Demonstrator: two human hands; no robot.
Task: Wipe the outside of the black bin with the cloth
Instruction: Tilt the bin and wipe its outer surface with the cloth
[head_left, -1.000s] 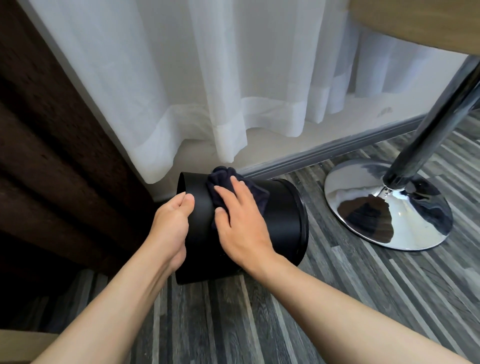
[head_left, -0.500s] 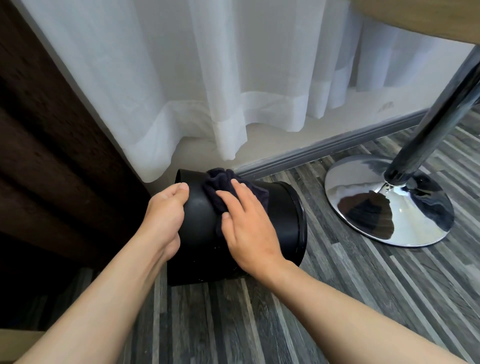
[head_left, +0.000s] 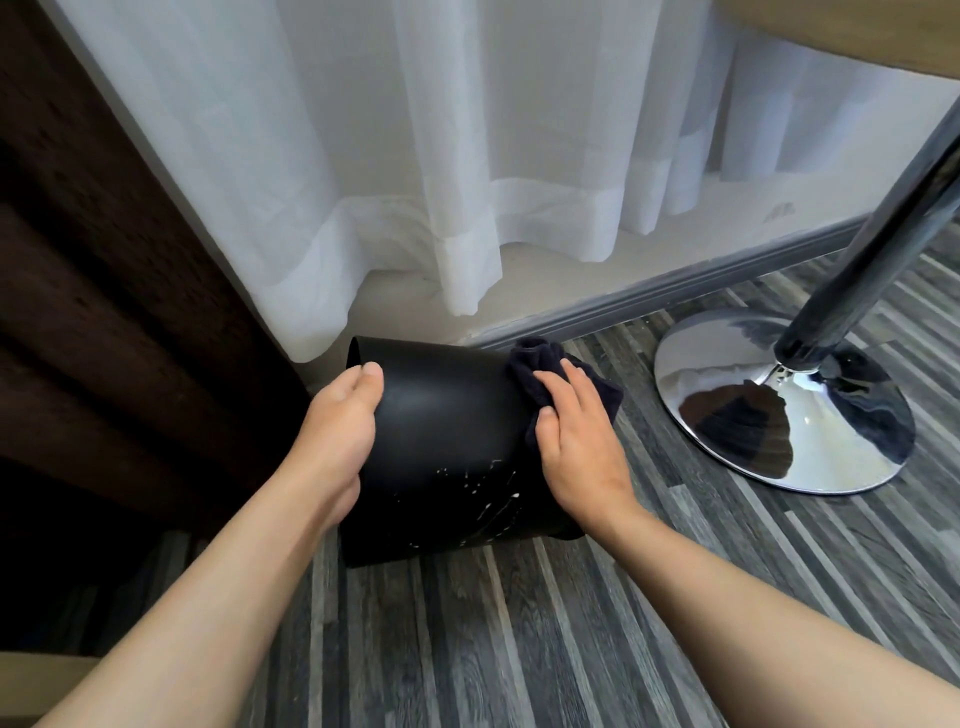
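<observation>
Grey plank floor (head_left: 519, 649), white curtain (head_left: 415, 156) behind, chrome table base (head_left: 779, 405) to the right. Bin (head_left: 441, 426) lies on its side on the floor, just in front of the curtain hem, near the base but apart from it.

Left hand (head_left: 337, 431): fingers curved over the bin's left end, thumb on the wall, steadying it. Right hand (head_left: 576, 441): flat, fingers together, pressing the dark cloth (head_left: 545, 374) against the bin's right end. Cloth is bunched beyond the fingertips.

White specks and streaks sit on the near lower wall (head_left: 483, 499), not under the cloth. Judgement: the next pass should go there. Keep the palm flat, spread the cloth so more of it bears on the wall, and roll the bin with the left hand to bring unwiped wall up. Brace firmly; a round bin on a smooth floor would likely slip.

Not visible: the bin's far side and underside, its rim on the right (covered by hand and cloth), and whether the specks are wet or dried.
</observation>
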